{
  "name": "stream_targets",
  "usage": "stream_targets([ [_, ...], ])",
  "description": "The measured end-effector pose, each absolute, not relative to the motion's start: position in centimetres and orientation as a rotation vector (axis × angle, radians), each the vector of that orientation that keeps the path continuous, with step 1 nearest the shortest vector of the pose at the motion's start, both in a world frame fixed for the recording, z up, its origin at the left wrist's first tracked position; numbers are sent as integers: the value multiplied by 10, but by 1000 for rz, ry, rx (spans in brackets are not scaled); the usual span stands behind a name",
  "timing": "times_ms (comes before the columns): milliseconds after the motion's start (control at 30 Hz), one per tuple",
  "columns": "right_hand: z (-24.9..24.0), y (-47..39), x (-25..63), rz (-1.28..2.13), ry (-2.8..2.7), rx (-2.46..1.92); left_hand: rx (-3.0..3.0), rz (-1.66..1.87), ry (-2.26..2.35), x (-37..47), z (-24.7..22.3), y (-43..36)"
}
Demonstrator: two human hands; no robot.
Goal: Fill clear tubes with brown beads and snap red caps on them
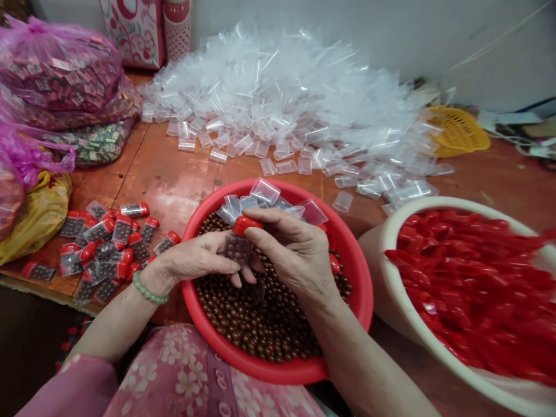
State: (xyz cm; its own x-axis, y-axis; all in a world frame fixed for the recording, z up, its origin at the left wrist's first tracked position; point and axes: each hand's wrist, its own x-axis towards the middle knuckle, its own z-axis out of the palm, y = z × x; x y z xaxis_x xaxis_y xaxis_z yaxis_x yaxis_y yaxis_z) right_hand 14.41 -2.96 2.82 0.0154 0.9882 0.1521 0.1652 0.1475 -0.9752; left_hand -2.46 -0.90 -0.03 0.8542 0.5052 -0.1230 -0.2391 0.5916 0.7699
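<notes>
Over a red basin [278, 376] of small brown balls [256, 324], my left hand [197, 258] holds a small clear plastic container [238, 248] with brown balls inside it. A red cap [247, 225] sits at the container's top, pinched between the thumb and fingers of my right hand [299, 255]. Whether the cap is fully seated I cannot tell. Several clear empty containers [264, 191] lie on the balls at the basin's far side, with a few red caps [334, 263] near its right wall.
Filled, red-capped containers [121, 229] lie heaped on the table at left. A large pile of clear containers [295, 98] spreads along the back. At right stands a white tub [391, 231] of red caps [469, 289]. Pink plastic bags [56, 75] and a yellow basket [463, 130] flank the pile.
</notes>
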Motion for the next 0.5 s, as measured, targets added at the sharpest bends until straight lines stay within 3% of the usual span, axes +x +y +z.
stream_targets([
  [500,21,-31,146,905,-1477,-1199,814,503,438,-22,-7,-13],
])
